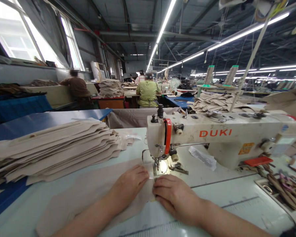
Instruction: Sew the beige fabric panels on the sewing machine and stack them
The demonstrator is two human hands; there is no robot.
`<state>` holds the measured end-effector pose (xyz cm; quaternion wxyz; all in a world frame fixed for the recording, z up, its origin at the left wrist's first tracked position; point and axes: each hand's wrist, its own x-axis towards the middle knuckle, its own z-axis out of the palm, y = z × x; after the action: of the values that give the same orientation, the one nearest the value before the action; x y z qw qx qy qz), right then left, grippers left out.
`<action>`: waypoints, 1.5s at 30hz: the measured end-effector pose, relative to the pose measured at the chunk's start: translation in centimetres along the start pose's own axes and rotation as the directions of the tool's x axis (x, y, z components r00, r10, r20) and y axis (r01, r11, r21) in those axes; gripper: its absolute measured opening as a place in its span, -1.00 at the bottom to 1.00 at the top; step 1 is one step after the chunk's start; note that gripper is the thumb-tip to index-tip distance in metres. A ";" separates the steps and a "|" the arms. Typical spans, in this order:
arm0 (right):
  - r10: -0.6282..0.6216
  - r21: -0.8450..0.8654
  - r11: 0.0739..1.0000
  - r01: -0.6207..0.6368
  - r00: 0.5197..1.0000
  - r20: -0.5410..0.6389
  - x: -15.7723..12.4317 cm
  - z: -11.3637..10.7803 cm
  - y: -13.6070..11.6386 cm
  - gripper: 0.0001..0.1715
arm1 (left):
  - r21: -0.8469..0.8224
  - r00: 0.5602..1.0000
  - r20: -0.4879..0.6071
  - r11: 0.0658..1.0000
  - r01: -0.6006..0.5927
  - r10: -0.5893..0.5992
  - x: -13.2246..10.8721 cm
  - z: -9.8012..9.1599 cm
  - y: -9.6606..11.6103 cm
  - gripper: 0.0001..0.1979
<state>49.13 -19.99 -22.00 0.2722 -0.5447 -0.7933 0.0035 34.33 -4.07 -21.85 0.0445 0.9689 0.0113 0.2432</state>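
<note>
A beige fabric panel lies flat on the pale table, its right edge by the needle of a sewing machine. On top of the panel rests my left hand, fingers stretched out close to the presser foot. My right hand has its fingers curled in and pressed together at the panel's right edge, just in front of the foot. The fingertips of that hand are partly hidden. The machine's lamp lights the needle plate.
A tall stack of beige fabric pieces stands at the left. A clear plastic packet lies under the machine arm. At the right, a tray holds straps and metal rings. Co-workers sit farther back.
</note>
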 end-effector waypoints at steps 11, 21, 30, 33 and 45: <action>-0.056 -0.008 0.998 0.056 0.997 -0.062 0.0 0.0 0.0 -0.78 | 0.063 0.997 0.011 0.995 -0.083 0.083 -0.6 0.6 0.1 -0.78; -0.039 -0.008 0.999 0.039 0.997 -0.069 0.0 0.0 -0.2 -0.79 | 0.149 0.989 0.018 0.978 -0.146 0.144 -1.2 1.6 -0.3 -0.82; -0.036 0.035 0.999 0.038 0.998 -0.059 0.0 -0.1 -0.3 -0.76 | 0.137 0.986 0.002 0.976 -0.167 0.168 -1.1 1.9 -0.4 -0.85; -0.030 0.059 0.998 0.034 0.998 -0.059 0.0 0.0 -0.2 -0.76 | 0.132 0.989 -0.008 0.980 -0.147 0.150 -1.1 2.0 -0.4 -0.85; -0.040 0.079 0.996 0.046 0.996 -0.078 0.1 0.0 -0.1 -0.77 | 0.148 0.988 0.023 0.976 -0.157 0.156 -0.9 1.1 0.2 -0.87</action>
<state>49.01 -19.99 -21.95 0.3240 -0.5156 -0.7931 0.0087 34.08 -4.42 -23.22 -0.0474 0.9688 -0.0471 0.2388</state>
